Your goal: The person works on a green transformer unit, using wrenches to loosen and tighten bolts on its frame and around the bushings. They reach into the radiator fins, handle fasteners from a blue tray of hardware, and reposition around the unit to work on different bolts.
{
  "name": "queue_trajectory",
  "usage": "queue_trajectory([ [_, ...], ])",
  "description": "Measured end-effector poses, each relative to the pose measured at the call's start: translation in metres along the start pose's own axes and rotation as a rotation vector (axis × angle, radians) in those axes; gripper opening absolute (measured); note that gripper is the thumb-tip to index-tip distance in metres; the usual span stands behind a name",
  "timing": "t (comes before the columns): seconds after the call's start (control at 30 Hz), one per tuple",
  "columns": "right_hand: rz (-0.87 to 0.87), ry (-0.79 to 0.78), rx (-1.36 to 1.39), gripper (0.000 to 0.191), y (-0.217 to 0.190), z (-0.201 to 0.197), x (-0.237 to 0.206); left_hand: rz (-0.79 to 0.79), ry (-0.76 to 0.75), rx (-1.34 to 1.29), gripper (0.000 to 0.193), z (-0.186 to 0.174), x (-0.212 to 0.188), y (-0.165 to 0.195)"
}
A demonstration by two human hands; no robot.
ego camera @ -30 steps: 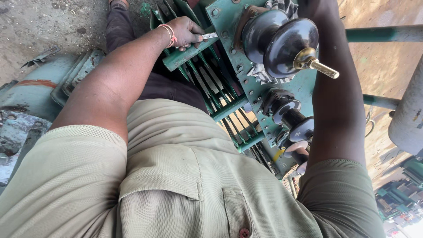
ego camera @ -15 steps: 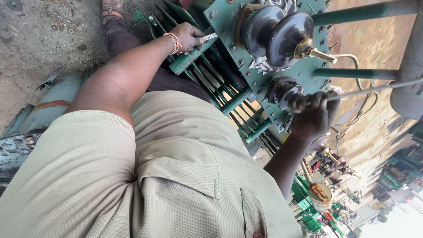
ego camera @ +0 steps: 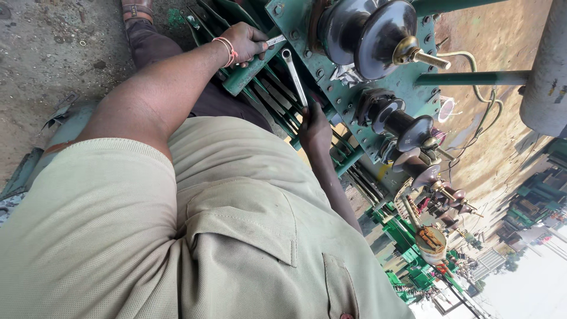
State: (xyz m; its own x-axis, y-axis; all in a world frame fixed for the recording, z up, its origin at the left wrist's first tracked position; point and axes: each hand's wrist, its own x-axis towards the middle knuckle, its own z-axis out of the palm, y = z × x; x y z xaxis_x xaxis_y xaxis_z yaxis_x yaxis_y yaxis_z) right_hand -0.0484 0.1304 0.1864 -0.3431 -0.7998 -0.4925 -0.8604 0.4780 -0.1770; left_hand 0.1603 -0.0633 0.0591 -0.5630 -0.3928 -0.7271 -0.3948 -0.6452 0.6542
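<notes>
Fingers of the right hand (ego camera: 315, 131) grip a spanner (ego camera: 293, 68); left hand (ego camera: 247, 43) fingers clasp another tool (ego camera: 274, 41).

The person wears a khaki short-sleeved shirt (ego camera: 195, 236) with a flapped chest pocket (ego camera: 242, 218). An orange-pink thread band (ego camera: 226, 51) circles one wrist. Dark trousers (ego camera: 171, 53) and a brown strapped shoe (ego camera: 137, 8) show below.

Your left hand (ego camera: 247, 44) grips a tool on the transformer's (ego camera: 307, 35) far edge; your right hand (ego camera: 313, 127) holds a spanner (ego camera: 293, 74) just beside it, nearer you.
</notes>
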Motion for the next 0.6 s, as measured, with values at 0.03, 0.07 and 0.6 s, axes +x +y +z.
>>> queue_trajectory([
  [0.03, 0.030, -0.008, 0.085, 0.026, -0.002, -0.001, 0.008, 0.013, -0.001, -0.010, 0.022, 0.000, 0.000, 0.001],
  [0.07, 0.059, -0.018, 0.169, 0.026, -0.003, -0.002, 0.015, 0.025, -0.001, -0.022, 0.022, 0.000, 0.000, 0.001],
  [0.6, -0.051, -0.115, 0.347, 0.035, 0.028, 0.002, 0.069, 0.031, 0.007, -0.024, 0.023, -0.003, 0.000, 0.000],
])
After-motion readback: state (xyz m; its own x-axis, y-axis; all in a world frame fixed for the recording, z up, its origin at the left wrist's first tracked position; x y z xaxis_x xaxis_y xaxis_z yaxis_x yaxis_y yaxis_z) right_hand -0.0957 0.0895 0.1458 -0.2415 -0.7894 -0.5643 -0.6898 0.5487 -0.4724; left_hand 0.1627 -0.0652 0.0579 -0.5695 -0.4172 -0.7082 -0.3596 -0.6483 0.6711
